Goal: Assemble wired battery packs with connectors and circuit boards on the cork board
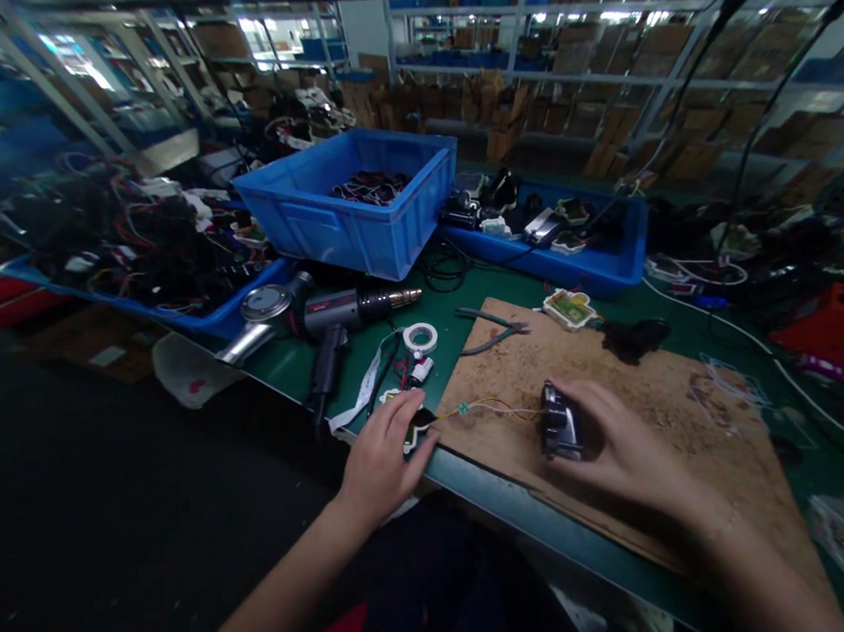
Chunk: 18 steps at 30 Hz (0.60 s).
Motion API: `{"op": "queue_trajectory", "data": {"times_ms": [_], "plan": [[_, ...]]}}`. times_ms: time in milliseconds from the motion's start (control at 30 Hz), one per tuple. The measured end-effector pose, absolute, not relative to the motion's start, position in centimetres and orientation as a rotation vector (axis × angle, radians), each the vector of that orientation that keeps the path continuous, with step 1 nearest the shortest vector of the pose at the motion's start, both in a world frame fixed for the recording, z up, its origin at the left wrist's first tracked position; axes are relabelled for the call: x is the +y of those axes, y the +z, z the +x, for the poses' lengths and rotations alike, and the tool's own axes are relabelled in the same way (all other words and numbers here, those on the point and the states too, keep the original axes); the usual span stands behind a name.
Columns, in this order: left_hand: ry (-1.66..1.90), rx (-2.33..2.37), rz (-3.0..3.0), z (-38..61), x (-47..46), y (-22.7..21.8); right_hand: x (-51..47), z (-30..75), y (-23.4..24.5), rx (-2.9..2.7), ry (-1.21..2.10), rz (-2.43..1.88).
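My left hand [381, 455] is closed on a white-edged circuit board piece [412, 437] at the bench's front edge. Between finger and thumb, my right hand [614, 437] grips a black and silver plastic housing [562, 424] over the brown board. Thin yellow and white wires [498, 402] run between the two parts, with a tiny green circuit board [462, 408] along them. My left fingers cover much of the piece they hold. Green-handled pliers [492, 330] lie open beyond the wires.
A heat gun [341, 313] and a tape roll [420, 338] lie left of the brown board [491, 447]. Behind stand a deep blue bin [320, 227] and a shallow blue tray [608, 267] of parts. Another circuit board [569, 308] and a black piece [635, 338] sit at the board's far edge.
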State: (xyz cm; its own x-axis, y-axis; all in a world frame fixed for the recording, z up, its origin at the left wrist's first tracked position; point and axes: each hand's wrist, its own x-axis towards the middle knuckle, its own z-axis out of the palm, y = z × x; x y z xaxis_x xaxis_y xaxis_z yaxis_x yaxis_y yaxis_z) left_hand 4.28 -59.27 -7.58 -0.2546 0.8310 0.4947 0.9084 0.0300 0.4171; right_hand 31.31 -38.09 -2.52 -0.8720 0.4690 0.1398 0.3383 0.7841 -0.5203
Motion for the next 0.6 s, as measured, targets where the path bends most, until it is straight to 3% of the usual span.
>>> {"op": "queue_trajectory", "data": {"times_ms": [133,233,600], "plan": [[-0.958,-2.175,-1.970,3.6,-58.5,-7.9,-38.9,32.1,0.6,-2.897,0.244,-0.706],[-0.845,-2.173,-2.044,3.2,-58.1,-7.8,-39.9,31.8,1.1,-2.987,0.085,-0.762],[-0.663,-2.157,-2.175,2.4,-57.7,-6.3,-41.2,28.1,0.2,-3.026,0.466,-0.526]]}}
